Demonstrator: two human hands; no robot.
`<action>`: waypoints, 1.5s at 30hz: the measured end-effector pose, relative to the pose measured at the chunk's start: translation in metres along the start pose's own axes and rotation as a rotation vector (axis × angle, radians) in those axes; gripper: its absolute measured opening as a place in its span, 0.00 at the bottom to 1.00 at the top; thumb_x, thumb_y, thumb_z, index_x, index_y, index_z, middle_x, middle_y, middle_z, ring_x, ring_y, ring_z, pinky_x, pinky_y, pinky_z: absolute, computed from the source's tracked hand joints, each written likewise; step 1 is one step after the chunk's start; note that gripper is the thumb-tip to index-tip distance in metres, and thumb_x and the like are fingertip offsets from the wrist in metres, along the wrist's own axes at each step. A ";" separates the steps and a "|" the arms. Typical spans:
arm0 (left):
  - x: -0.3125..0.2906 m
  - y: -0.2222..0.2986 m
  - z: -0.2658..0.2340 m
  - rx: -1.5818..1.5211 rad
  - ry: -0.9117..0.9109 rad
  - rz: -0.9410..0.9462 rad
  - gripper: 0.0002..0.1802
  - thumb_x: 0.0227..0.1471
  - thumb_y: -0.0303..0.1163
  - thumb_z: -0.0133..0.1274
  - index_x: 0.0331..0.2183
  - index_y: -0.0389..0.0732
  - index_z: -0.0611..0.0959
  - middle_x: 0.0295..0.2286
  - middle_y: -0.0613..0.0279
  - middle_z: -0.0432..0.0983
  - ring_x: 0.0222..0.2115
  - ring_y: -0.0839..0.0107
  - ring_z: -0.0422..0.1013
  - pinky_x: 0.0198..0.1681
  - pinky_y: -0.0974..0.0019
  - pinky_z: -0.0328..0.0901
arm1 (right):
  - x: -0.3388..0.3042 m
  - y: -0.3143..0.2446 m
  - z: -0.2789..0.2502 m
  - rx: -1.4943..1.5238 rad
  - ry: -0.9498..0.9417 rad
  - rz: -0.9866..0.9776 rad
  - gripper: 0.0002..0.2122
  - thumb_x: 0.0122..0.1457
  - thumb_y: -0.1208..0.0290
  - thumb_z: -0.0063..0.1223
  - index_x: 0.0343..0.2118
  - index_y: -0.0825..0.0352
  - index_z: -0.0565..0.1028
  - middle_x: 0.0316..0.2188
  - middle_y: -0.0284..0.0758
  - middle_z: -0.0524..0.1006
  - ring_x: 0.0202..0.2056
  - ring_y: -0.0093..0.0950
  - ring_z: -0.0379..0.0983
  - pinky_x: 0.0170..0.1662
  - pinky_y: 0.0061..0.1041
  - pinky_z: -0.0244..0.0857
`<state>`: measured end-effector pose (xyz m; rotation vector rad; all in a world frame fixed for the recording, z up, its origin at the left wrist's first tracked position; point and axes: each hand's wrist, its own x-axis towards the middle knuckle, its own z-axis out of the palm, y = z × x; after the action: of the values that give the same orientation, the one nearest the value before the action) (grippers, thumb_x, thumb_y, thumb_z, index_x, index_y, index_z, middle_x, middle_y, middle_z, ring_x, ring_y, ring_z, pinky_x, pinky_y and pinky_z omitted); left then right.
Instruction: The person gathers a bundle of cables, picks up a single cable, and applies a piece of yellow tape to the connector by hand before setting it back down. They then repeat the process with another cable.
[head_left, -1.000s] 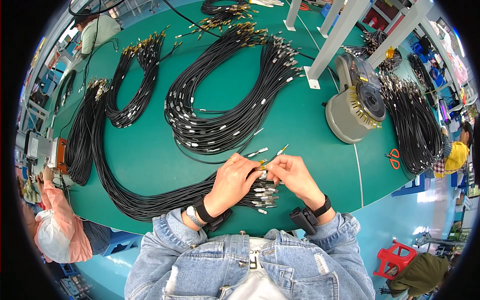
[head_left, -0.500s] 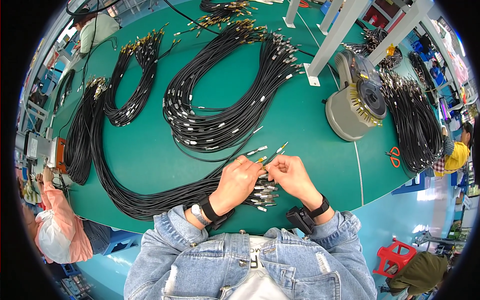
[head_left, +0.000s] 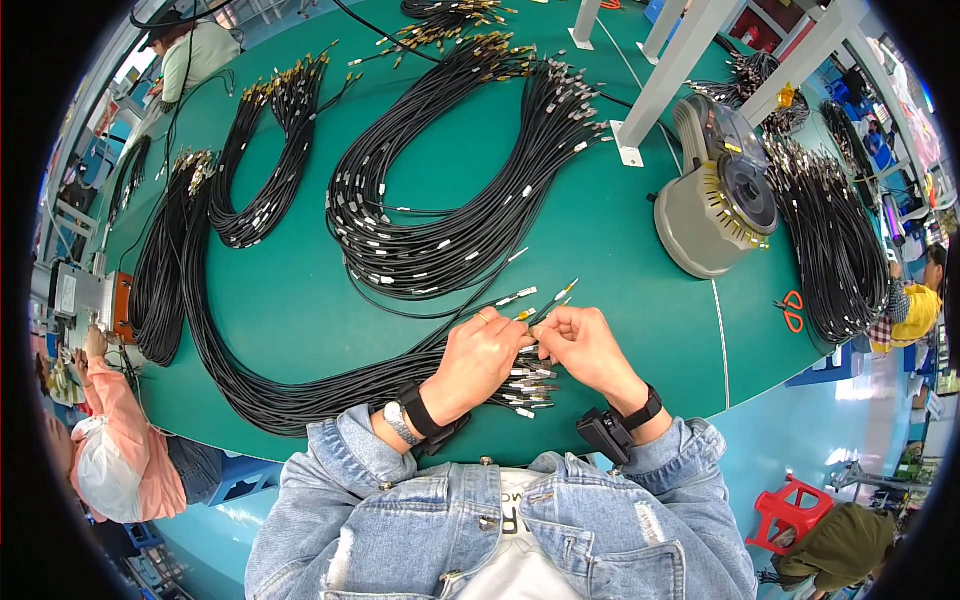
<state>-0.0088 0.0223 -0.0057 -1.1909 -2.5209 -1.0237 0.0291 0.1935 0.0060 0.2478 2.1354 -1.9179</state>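
The left hand (head_left: 478, 358) and right hand (head_left: 582, 345) are pinching at a cable end (head_left: 559, 298), apparently for steadiness; I am seeing the black cable bundle (head_left: 300, 403) lying partly under the left hand, on the green table (head_left: 630, 265).

A thick bundle of thin black cables (head_left: 300, 398) is curving along the green tabletop (head_left: 620, 250), running from its left side toward the middle of the near edge. Its silvery, white-marked ends (head_left: 530, 388) are fanning unevenly there. A few white and yellow tips (head_left: 524, 294) are pointing toward the far edge.
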 end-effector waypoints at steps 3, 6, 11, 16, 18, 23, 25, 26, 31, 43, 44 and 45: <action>0.000 0.000 0.000 -0.005 0.004 -0.004 0.05 0.39 0.25 0.59 0.24 0.37 0.80 0.20 0.60 0.75 0.23 0.63 0.70 0.27 0.64 0.66 | 0.000 0.001 -0.001 -0.017 -0.006 0.001 0.07 0.55 0.77 0.49 0.25 0.75 0.73 0.19 0.33 0.74 0.23 0.19 0.72 0.24 0.18 0.64; 0.000 0.000 0.001 -0.008 0.000 -0.004 0.05 0.39 0.25 0.59 0.24 0.37 0.80 0.20 0.60 0.75 0.23 0.63 0.70 0.26 0.64 0.66 | 0.000 0.001 -0.001 -0.030 -0.015 0.001 0.07 0.55 0.77 0.48 0.25 0.75 0.73 0.19 0.33 0.74 0.23 0.19 0.73 0.24 0.18 0.64; -0.001 -0.001 0.001 0.021 -0.027 0.001 0.05 0.40 0.26 0.59 0.24 0.37 0.79 0.20 0.60 0.75 0.23 0.63 0.70 0.26 0.64 0.66 | 0.001 0.002 -0.001 -0.039 -0.019 -0.022 0.07 0.55 0.77 0.47 0.25 0.75 0.73 0.19 0.34 0.75 0.23 0.19 0.73 0.24 0.18 0.64; -0.002 -0.003 0.003 0.033 -0.057 0.003 0.05 0.40 0.26 0.58 0.24 0.37 0.79 0.20 0.60 0.75 0.23 0.63 0.70 0.26 0.64 0.66 | 0.001 0.002 0.000 -0.076 -0.011 -0.038 0.07 0.55 0.77 0.47 0.25 0.75 0.73 0.19 0.34 0.75 0.23 0.19 0.73 0.23 0.18 0.64; -0.001 -0.003 0.003 0.039 -0.057 0.009 0.05 0.40 0.26 0.58 0.24 0.37 0.79 0.19 0.60 0.75 0.23 0.63 0.70 0.26 0.64 0.66 | 0.002 0.005 -0.001 -0.088 -0.015 -0.037 0.07 0.55 0.77 0.47 0.25 0.75 0.73 0.19 0.34 0.75 0.21 0.18 0.72 0.22 0.18 0.63; -0.002 -0.005 0.005 0.046 -0.045 0.027 0.05 0.41 0.27 0.58 0.25 0.38 0.79 0.19 0.61 0.74 0.23 0.63 0.70 0.26 0.64 0.66 | 0.002 0.005 -0.001 -0.115 -0.024 -0.015 0.07 0.55 0.76 0.47 0.25 0.74 0.73 0.19 0.33 0.75 0.20 0.17 0.70 0.22 0.17 0.62; -0.001 -0.003 0.003 0.039 -0.017 0.027 0.05 0.41 0.26 0.58 0.25 0.38 0.79 0.19 0.60 0.74 0.23 0.63 0.70 0.27 0.64 0.66 | 0.000 -0.001 0.000 -0.086 -0.015 -0.013 0.06 0.56 0.77 0.47 0.25 0.73 0.73 0.19 0.32 0.74 0.21 0.16 0.69 0.23 0.17 0.62; 0.000 -0.001 0.002 0.032 0.009 0.026 0.05 0.41 0.26 0.58 0.25 0.37 0.79 0.20 0.60 0.75 0.23 0.63 0.70 0.27 0.65 0.66 | -0.002 -0.004 0.001 -0.055 -0.006 -0.007 0.06 0.56 0.77 0.47 0.25 0.73 0.72 0.19 0.31 0.74 0.21 0.16 0.68 0.24 0.16 0.62; 0.000 0.004 -0.004 -0.095 0.158 -0.033 0.05 0.42 0.26 0.58 0.26 0.36 0.80 0.22 0.59 0.76 0.23 0.63 0.70 0.27 0.65 0.66 | -0.002 -0.002 0.003 0.155 -0.008 0.028 0.05 0.57 0.76 0.47 0.26 0.70 0.73 0.19 0.29 0.73 0.21 0.15 0.66 0.25 0.15 0.61; 0.000 -0.001 0.002 -0.094 0.039 -0.044 0.04 0.41 0.24 0.57 0.24 0.35 0.79 0.21 0.58 0.76 0.24 0.61 0.70 0.30 0.63 0.65 | 0.000 0.009 0.001 0.250 -0.022 0.114 0.06 0.58 0.75 0.46 0.25 0.66 0.72 0.19 0.27 0.73 0.21 0.15 0.65 0.26 0.14 0.61; 0.000 -0.001 0.003 -0.094 0.038 -0.046 0.04 0.41 0.24 0.57 0.24 0.35 0.79 0.21 0.58 0.76 0.24 0.61 0.70 0.30 0.63 0.65 | 0.000 0.008 0.001 0.251 -0.022 0.116 0.06 0.58 0.75 0.46 0.25 0.66 0.72 0.19 0.27 0.73 0.21 0.15 0.65 0.26 0.14 0.61; -0.001 -0.001 0.003 -0.097 0.035 -0.044 0.04 0.41 0.24 0.57 0.24 0.35 0.79 0.21 0.58 0.75 0.24 0.61 0.70 0.30 0.63 0.65 | 0.000 0.007 0.001 0.241 -0.026 0.127 0.06 0.58 0.74 0.46 0.25 0.66 0.72 0.19 0.27 0.72 0.21 0.15 0.65 0.26 0.14 0.60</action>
<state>-0.0090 0.0235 -0.0092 -1.1366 -2.5068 -1.1785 0.0310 0.1934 -0.0005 0.3927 1.8234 -2.0889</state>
